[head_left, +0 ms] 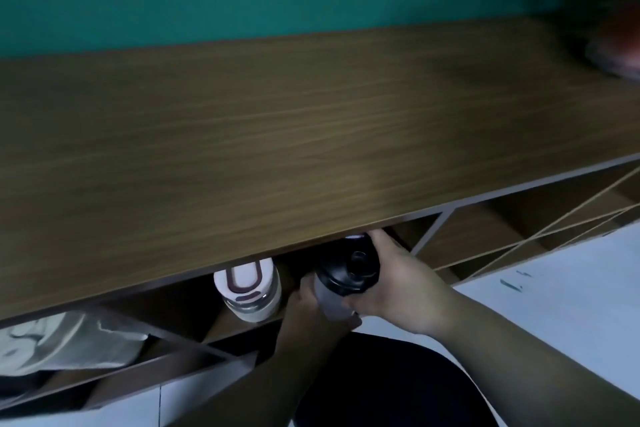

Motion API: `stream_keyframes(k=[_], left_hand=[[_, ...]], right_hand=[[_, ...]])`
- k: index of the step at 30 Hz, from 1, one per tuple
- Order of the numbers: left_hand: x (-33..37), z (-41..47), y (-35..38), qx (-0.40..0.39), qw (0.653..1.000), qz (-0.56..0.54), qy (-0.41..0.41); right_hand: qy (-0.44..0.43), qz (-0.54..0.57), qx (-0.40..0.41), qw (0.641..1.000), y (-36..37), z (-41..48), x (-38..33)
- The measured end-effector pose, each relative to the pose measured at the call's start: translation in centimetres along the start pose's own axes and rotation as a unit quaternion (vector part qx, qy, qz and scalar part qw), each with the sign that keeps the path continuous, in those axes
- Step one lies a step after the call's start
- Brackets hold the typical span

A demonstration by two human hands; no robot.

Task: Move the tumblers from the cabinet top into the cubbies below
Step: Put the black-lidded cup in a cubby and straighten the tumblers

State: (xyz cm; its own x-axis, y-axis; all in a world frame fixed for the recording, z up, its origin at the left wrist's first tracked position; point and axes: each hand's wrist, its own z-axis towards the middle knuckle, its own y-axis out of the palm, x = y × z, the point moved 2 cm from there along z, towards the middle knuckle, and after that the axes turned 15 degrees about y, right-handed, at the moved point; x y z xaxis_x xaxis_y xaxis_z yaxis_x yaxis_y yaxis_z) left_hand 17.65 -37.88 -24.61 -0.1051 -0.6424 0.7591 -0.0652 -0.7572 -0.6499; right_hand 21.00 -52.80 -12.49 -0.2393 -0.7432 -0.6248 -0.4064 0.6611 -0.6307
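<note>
A tumbler with a black lid (pixel 341 276) and a grey translucent body hangs at the mouth of a cubby, just under the front edge of the wooden cabinet top (pixel 277 135). My right hand (pixel 398 282) wraps its lid end. My left hand (pixel 310 298) grips its body from below. A white tumbler (pixel 251 289) with a dark-outlined lid stands in the same cubby, just left of the black one. The backs of the cubbies are hidden under the top.
White crumpled fabric or bags (pixel 59 347) fill the cubby at lower left. Diagonal dividers (pixel 540 236) form cubbies to the right. A reddish object (pixel 616 45) sits at the top's far right corner. Pale floor (pixel 554 295) lies below; dark clothing (pixel 391 381) is at the bottom.
</note>
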Motion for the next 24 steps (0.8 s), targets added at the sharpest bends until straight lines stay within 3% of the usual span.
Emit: stream_keyframes(k=[12,24], left_hand=[[-0.1,1.7,0.9,0.043,0.995,-0.003,-0.095],[0.6,2.2,1.2,0.119,0.985,-0.023,-0.119]], right_hand=[[-0.046,-0.024,0.010,0.999,1.5,4.3,1.7],[-0.069,0.067,-0.010,0.995,2.1,4.5,2.2]])
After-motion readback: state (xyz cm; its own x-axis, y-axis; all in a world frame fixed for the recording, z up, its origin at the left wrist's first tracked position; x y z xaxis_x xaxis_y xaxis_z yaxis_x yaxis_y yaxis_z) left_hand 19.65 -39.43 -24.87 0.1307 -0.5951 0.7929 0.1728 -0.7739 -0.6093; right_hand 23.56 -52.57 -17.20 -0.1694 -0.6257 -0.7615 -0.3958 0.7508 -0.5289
